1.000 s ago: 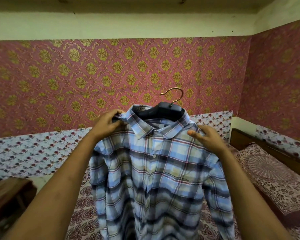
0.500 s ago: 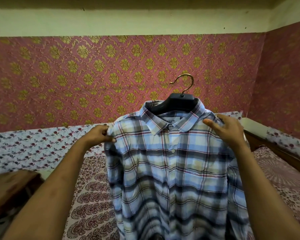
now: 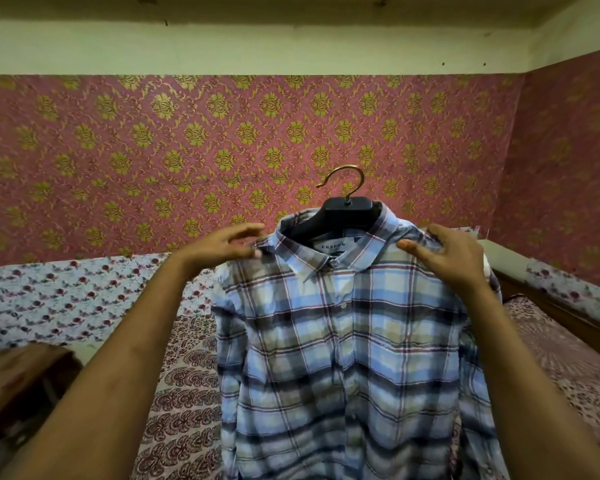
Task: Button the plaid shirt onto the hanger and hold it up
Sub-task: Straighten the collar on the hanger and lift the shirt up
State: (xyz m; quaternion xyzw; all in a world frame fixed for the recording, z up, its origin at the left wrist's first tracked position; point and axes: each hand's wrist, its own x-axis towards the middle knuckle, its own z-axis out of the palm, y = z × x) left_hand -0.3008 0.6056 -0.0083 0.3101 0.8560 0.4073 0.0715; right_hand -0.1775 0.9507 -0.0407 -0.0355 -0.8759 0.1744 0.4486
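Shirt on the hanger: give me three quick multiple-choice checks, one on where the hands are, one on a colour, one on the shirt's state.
1. Where does each hand hold the shirt?
A. at the hem
B. at the shoulders
C. at the cuffs

2. What colour is the hanger's hook?
A. gold
B. white
C. red

3. How is the shirt front?
A. wide open
B. closed down the placket
C. inside out

Answers:
1 B: the left hand and right hand sit on either shoulder.
2 A: the hook gleams gold above the dark hanger.
3 B: the two front edges meet below the collar.
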